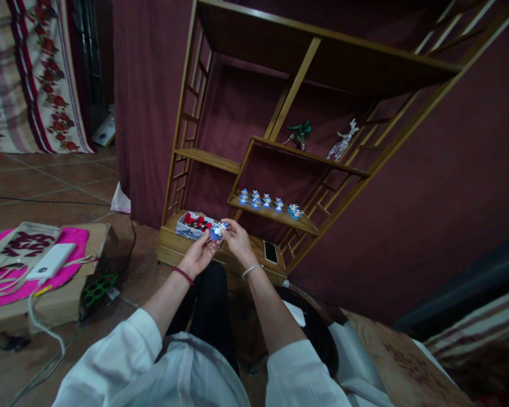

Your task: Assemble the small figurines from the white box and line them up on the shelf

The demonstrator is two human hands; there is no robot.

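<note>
Between my two hands is a small blue and white figurine (218, 230). The fingers of my left hand (198, 255) close on its lower left side, and my right hand (238, 240) pinches it from the right. Just behind my left hand stands an open patterned box (186, 231) with red and dark items in it; their kind is too small to make out. On the low shelf (280, 217) beyond my right hand, several similar blue and white figurines (266, 200) are lined up in a group.
A phone (270, 252) lies on the cabinet's bottom board, right of my hands. Higher up stand a green figure (300, 134) and a clear deer statue (343, 139). At left, a cardboard box (46, 314) carries a pink cloth, a bag (27, 246) and a white power bank (53, 261) with cables.
</note>
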